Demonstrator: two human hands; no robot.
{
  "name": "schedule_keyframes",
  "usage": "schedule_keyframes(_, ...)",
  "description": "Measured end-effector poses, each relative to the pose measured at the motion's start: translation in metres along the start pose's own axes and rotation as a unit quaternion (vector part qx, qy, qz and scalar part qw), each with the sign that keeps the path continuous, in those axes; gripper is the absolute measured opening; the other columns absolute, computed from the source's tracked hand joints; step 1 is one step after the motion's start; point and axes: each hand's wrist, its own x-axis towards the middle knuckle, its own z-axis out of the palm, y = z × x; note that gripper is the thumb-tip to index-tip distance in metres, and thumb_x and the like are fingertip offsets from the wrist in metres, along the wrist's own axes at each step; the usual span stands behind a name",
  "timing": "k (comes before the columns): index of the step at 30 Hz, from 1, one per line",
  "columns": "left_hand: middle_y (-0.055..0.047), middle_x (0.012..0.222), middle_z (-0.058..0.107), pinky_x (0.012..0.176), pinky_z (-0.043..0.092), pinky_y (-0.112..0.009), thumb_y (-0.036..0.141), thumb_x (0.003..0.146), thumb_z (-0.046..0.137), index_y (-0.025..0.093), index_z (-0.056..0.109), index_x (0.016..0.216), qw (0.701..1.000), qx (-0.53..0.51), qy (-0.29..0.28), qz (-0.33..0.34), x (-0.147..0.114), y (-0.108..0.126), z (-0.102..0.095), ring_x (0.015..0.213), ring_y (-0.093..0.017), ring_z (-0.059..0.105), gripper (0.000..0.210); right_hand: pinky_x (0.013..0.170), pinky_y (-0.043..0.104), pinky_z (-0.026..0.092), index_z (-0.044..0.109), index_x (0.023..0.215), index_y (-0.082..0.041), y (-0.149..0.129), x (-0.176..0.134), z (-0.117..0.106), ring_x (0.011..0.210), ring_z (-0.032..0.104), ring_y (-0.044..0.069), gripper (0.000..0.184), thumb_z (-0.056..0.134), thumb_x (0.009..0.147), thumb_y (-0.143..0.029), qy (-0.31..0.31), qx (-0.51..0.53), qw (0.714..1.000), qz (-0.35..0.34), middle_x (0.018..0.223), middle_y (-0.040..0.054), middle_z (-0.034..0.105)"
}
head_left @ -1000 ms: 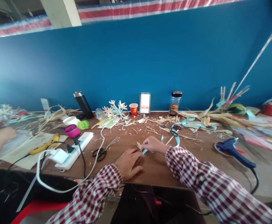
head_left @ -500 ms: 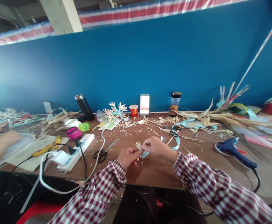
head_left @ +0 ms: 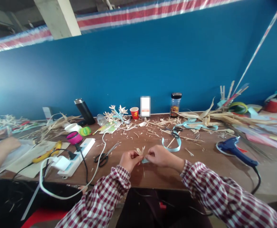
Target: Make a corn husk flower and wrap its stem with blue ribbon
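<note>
Near the table's front edge, my left hand (head_left: pixel 131 160) pinches a small pale flower of dried husk (head_left: pixel 141 150), its petals pointing up and a thin stem showing below. Close against it on the right, my right hand (head_left: pixel 160 155) is closed on a light blue ribbon (head_left: pixel 146 161), a short piece of which shows between the hands at the flower's base. A longer loop of blue ribbon (head_left: pixel 175 148) lies behind my right hand, by a pair of black-handled scissors (head_left: pixel 175 134). More scissors (head_left: pixel 102 159) lie left of my left hand.
A blue glue gun (head_left: pixel 236 151) lies at right. At left are a white power strip (head_left: pixel 87 146), cables and a yellow tool (head_left: pixel 48 152). Finished-looking husk flowers (head_left: pixel 116 114), a red paper cup (head_left: pixel 134 113) and a jar (head_left: pixel 175 105) stand behind. Another person's hands (head_left: pixel 6 145) work far left.
My right hand has moved down from beside the petals to the flower's base, slightly away from my left hand. The view has shifted a little.
</note>
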Motion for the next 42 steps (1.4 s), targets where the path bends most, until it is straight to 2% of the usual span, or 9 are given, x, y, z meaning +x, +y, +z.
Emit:
schedule_keyframes(6,0.005,0.048,0.054,0.048,0.041,-0.020,0.032,0.062,0.067,0.016,0.058,0.060,0.998,0.051,0.021,0.037,-0.004,0.004,0.010,0.046,-0.009,0.051,0.019,0.051,0.021,0.028,0.064,0.065,-0.013,0.002,-0.012,-0.001,0.054,0.044,0.009,0.015,0.052,0.072,-0.019,0.004,0.032,0.999,-0.014,0.059,0.0012,0.059)
schedule_keyframes(13,0.004,0.053,0.058,0.053,0.045,-0.021,0.032,0.063,0.067,0.016,0.057,0.067,0.999,0.037,-0.006,0.023,0.000,0.003,0.019,0.051,-0.011,0.056,0.019,0.051,0.020,0.030,0.064,0.068,-0.013,0.010,-0.022,-0.004,0.053,0.046,0.009,0.013,0.051,0.071,-0.015,0.025,0.062,0.998,-0.016,0.060,0.0008,0.060)
schedule_keyframes(18,0.003,0.052,0.061,0.053,0.045,-0.021,0.031,0.064,0.067,0.015,0.058,0.067,0.998,0.048,0.031,0.031,0.003,0.011,0.026,0.051,-0.012,0.058,0.018,0.051,0.021,0.032,0.065,0.070,-0.013,0.020,-0.027,-0.010,0.054,0.050,0.010,0.020,0.046,0.075,-0.015,0.041,0.081,0.996,-0.011,0.062,0.0031,0.063)
schedule_keyframes(23,0.003,0.053,0.062,0.054,0.046,-0.021,0.031,0.061,0.069,0.015,0.057,0.065,0.998,0.030,0.053,0.026,0.006,0.026,0.029,0.051,-0.011,0.058,0.020,0.065,0.025,0.041,0.065,0.091,-0.015,0.028,-0.037,-0.015,0.073,0.059,0.016,0.025,0.044,0.079,-0.018,0.139,0.158,0.977,0.023,0.083,0.0072,0.067)
schedule_keyframes(26,0.003,0.052,0.062,0.055,0.047,-0.021,0.029,0.058,0.071,0.016,0.057,0.064,0.998,0.031,0.046,0.025,0.005,0.036,0.030,0.051,-0.011,0.058,0.021,0.061,0.024,0.041,0.064,0.094,-0.014,0.026,-0.041,-0.016,0.066,0.058,0.015,0.025,0.043,0.081,-0.019,0.174,0.194,0.965,0.041,0.076,0.0060,0.066)
schedule_keyframes(29,0.004,0.051,0.060,0.053,0.045,-0.020,0.029,0.058,0.071,0.015,0.057,0.063,0.998,0.049,0.024,0.043,0.004,0.044,0.033,0.049,-0.011,0.057,0.020,0.050,0.021,0.038,0.061,0.099,-0.014,0.022,-0.041,-0.016,0.050,0.052,0.011,0.028,0.038,0.084,-0.020,0.127,0.257,0.958,0.026,0.059,0.0009,0.059)
schedule_keyframes(32,0.003,0.053,0.061,0.052,0.045,-0.020,0.028,0.061,0.069,0.016,0.056,0.063,0.995,0.075,0.008,0.067,0.002,0.045,0.036,0.050,-0.011,0.058,0.018,0.047,0.020,0.035,0.063,0.088,-0.014,0.023,-0.039,-0.011,0.044,0.047,0.009,0.027,0.037,0.086,-0.021,0.099,0.280,0.955,0.004,0.050,-0.0019,0.053)
schedule_keyframes(35,0.001,0.055,0.063,0.053,0.045,-0.021,0.028,0.062,0.067,0.015,0.057,0.064,0.990,0.113,0.003,0.078,0.001,0.043,0.039,0.053,-0.013,0.060,0.017,0.048,0.020,0.032,0.063,0.075,-0.013,0.026,-0.039,-0.006,0.048,0.045,0.009,0.021,0.044,0.082,-0.020,0.126,0.266,0.956,0.005,0.052,-0.0013,0.053)
schedule_keyframes(42,-0.001,0.057,0.065,0.055,0.045,-0.023,0.028,0.062,0.066,0.016,0.059,0.066,0.982,0.175,-0.003,0.067,0.005,0.040,0.043,0.056,-0.016,0.062,0.015,0.054,0.020,0.034,0.062,0.079,-0.013,0.027,-0.047,-0.006,0.057,0.046,0.009,0.012,0.051,0.074,-0.012,0.169,0.268,0.948,0.020,0.065,0.0001,0.059)
